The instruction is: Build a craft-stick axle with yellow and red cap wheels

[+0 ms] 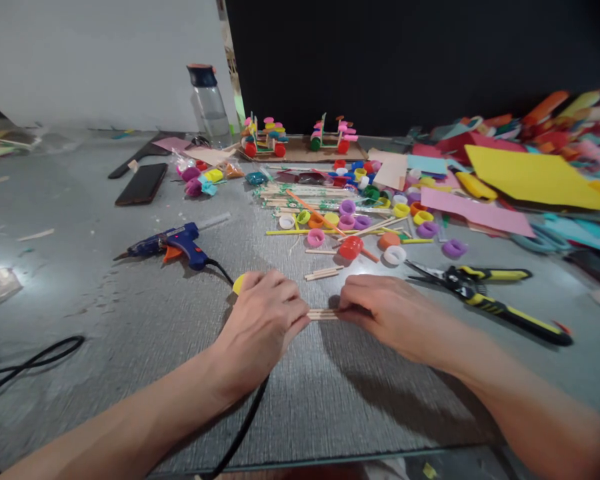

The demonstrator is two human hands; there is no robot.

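Several thin wooden sticks lie side by side, low over the grey table, spanning the gap between my hands. My left hand has its fingers closed on their left end. At the right end, my right hand pinches the same sticks, its fingertips partly hidden. A yellow bottle cap shows just behind my left hand. Beyond my hands lies a small group of cut sticks. To the left, a blue glue gun rests on its side, its black cord running under my left hand.
Pliers-like cutters with yellow-black handles lie at right. Coloured bottle caps and packaged sticks spread across the middle. Two small toy cars stand on cardboard at the back, near a water bottle. A phone lies left.
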